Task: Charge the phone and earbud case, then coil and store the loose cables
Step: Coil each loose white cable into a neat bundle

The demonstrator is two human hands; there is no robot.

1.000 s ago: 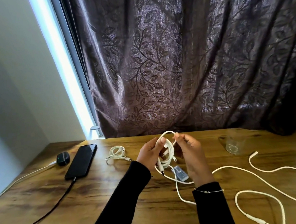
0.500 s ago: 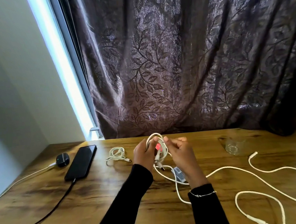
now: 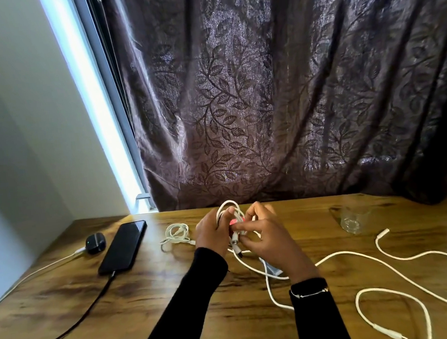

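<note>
Loose cable (image 3: pixel 392 294): white, sprawled on the table (image 3: pixel 173 305) nearest, right.
Right hand (image 3: pixel 268 239): pinches the coiled cable (image 3: pixel 230 208) (something pink between the fingers).
Left hand (image 3: pixel 212 232): grips that coil.
Phone (image 3: pixel 123 246), earbud case (image 3: pixel 95 242): left, both plugged in.
Bundled cable (image 3: pixel 176 233): beside left hand.

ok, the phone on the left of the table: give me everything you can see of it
The phone is a slim black slab with a dark, glossy, blank screen facing up. It lies flat on the wooden table, its long axis angled away to the right. A black cable enters its near end and trails off the near left. The earbud case sits just left of it, apart. Neither hand touches it.
</note>
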